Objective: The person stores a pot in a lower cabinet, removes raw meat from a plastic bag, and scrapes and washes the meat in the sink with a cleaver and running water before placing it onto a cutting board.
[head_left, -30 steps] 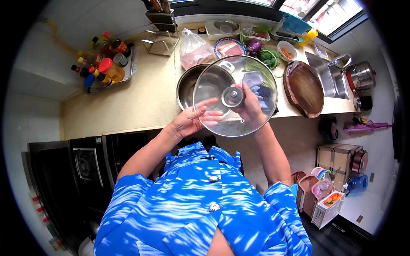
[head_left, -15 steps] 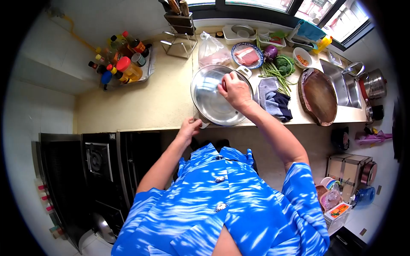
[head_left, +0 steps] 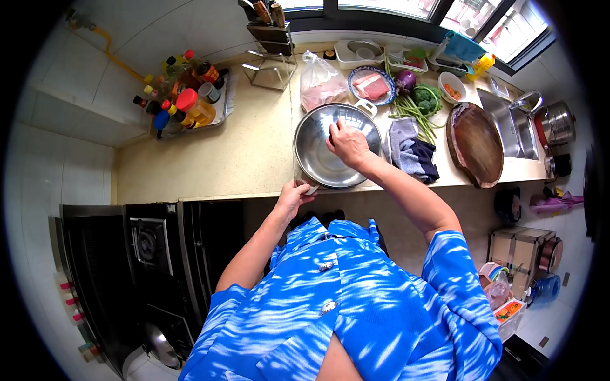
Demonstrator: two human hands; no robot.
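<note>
A wide pot with a shiny lid (head_left: 314, 155) stands at the front edge of the counter. My right hand (head_left: 348, 145) is closed over the middle of the lid, its fingers wrapped round the knob, which they mostly hide. At the pot's near left side, my left hand (head_left: 295, 197) grips the light-coloured side handle (head_left: 310, 188). The opposite handle (head_left: 366, 108) sticks out at the far right of the rim. What the pot holds is hidden under the lid.
Behind the pot are a plastic bag (head_left: 321, 82) and a plate of meat (head_left: 372, 86). To the right lie broccoli (head_left: 424, 98), cloths (head_left: 410, 151), a wooden board (head_left: 475, 145) and the sink (head_left: 513, 130). A tray of bottles (head_left: 194, 105) stands left.
My left hand has moved up and right onto the near handle, its fingers closing there. The pot and lid appear slightly further right in view; my right hand stays on the knob.
</note>
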